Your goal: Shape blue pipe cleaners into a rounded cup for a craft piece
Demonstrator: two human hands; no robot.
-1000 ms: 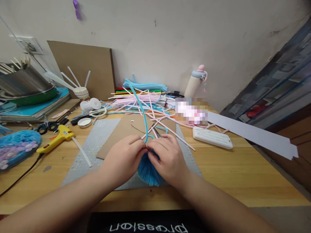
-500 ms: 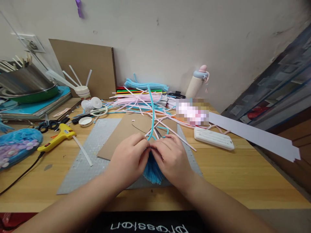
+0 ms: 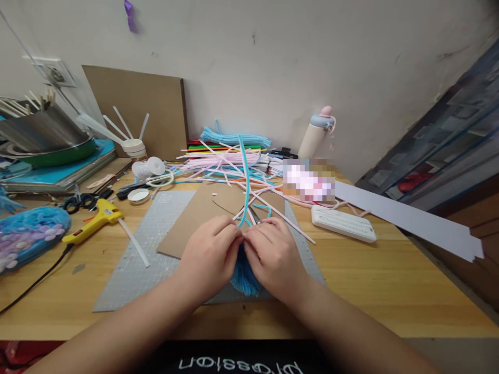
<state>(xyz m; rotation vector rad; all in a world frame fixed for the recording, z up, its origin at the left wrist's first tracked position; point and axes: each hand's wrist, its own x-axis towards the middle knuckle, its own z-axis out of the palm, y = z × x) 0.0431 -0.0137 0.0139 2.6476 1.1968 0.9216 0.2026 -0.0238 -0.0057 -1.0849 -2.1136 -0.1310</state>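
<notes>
Head view: left hand (image 3: 212, 250) and right hand (image 3: 277, 253) are pinching blue bundle (image 3: 246, 279), apparently; gathering's looking done, blue stem (image 3: 246, 174) is standing loose.

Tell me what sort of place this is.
Likely a craft workspace, at home or in a studio; the pictures don't settle which. A yellow glue gun and a gray cutting mat lie on the wooden table, with pink pipe cleaners heaped near the wall.

Pink-topped bottle (image 3: 311, 137), white wall socket (image 3: 57, 74), purple scrap (image 3: 130, 16)
</notes>
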